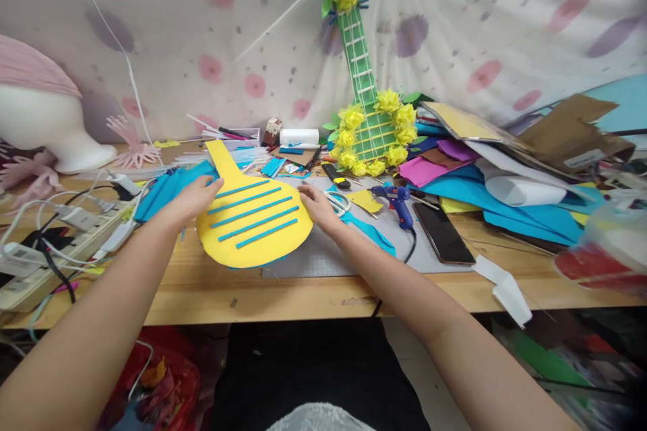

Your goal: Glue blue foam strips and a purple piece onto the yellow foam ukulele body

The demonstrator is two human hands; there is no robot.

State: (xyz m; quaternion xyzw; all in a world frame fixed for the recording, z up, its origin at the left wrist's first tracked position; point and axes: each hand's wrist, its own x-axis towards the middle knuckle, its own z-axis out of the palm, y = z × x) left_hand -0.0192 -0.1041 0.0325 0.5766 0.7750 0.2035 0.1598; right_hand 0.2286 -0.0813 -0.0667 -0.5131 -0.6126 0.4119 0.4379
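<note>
Now you have a yellow guitar-shaped cutout (253, 205) between your hands.
In the head view, your left hand (199, 195) pinches its edge beside the neck; your right hand (318, 207) touches the opposite rim, fingers bent and close together, though whether they grip cannot be told. It's above the wooden table (313, 303), overlapping the grey mat's (333, 256) left end, left of your glue gun (397, 201).

2 arms (399, 283) outstretched, left hand (201, 195) and right hand (317, 206) apart
</note>
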